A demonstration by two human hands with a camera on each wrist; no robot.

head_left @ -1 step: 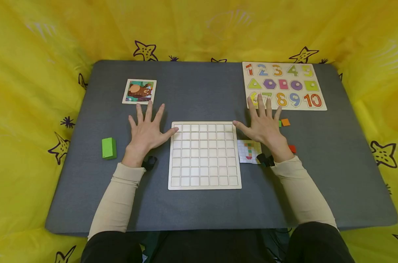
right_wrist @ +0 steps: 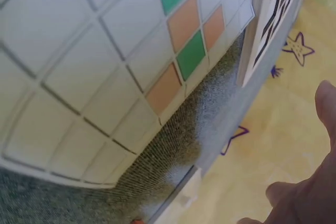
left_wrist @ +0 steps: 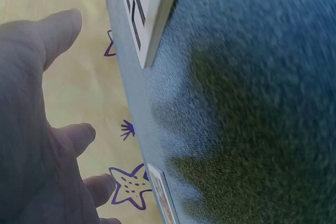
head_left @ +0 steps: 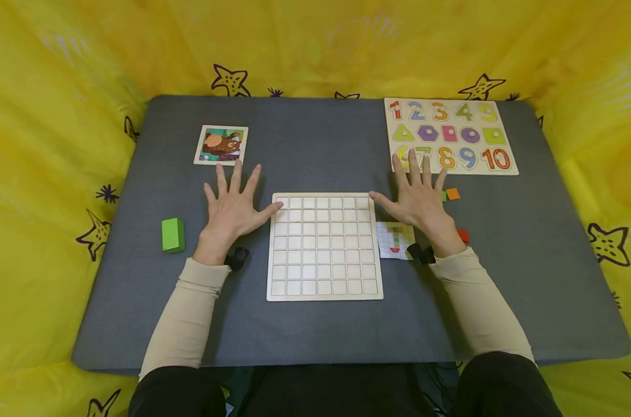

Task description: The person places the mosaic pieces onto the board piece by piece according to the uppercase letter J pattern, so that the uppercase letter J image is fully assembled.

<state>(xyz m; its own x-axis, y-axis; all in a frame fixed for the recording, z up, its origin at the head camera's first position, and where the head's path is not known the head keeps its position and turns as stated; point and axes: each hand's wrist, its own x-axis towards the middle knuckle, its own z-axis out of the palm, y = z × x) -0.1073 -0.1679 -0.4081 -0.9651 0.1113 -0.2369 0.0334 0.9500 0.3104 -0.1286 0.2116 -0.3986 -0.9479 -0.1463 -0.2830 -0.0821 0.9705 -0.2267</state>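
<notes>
A pale wooden grid board [head_left: 323, 249] lies in the middle of the grey table. My left hand [head_left: 230, 213] is held over the table at the board's left, fingers spread and holding nothing. Its thumb reaches over the board's upper left corner, and its shadow shows on the cloth in the left wrist view. On the other side my right hand [head_left: 418, 200] is spread too, with nothing in it. Its thumb is near the upper right corner, its fingertips over the number board [head_left: 508, 133]. Below its palm lies a pattern card [head_left: 385, 246], partly hidden by the wrist strap.
A green block [head_left: 173, 235] stands at the left, and a bear picture puzzle [head_left: 221, 145] lies beyond the left fingertips. Partly hidden by the right hand and wrist are small pieces: orange [head_left: 453, 194], green [head_left: 443, 196] and red [head_left: 463, 236]. Yellow cloth [head_left: 315, 46] surrounds the table.
</notes>
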